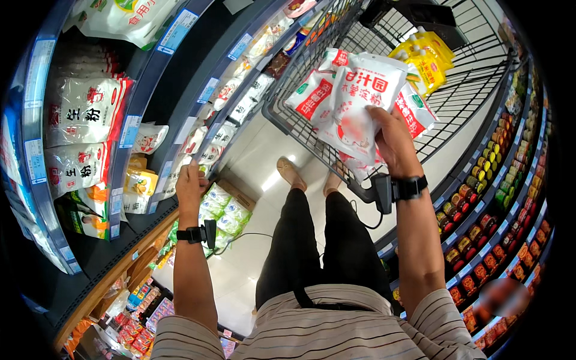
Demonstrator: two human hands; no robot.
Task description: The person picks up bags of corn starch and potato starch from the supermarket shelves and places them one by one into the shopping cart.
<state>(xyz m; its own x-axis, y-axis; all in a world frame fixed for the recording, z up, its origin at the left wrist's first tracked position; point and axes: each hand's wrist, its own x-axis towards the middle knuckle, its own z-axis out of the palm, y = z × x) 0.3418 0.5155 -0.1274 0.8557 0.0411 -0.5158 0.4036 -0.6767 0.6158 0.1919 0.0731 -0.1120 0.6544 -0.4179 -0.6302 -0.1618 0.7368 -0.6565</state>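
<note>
My right hand (396, 139) grips the lower right edge of a white plastic bag of tapioca starch (360, 99), its thumb lying on the front. The bag is over a wire shopping cart (310, 148), above red and white starch bags (315, 96) that lie in the basket. Yellow spouted pouches (425, 67) lie farther in. On the left, my left hand (191, 180) is beside the shelf edge, fingers curled; whether it touches or holds anything there cannot be told.
Shelves at left carry bags of starch (85, 110) and small white packets (225, 92). A carton of green and white packages (229, 209) stands on the floor. Shelves of jars (463, 198) line the right side. A dark device (432, 15) is at the cart's far end.
</note>
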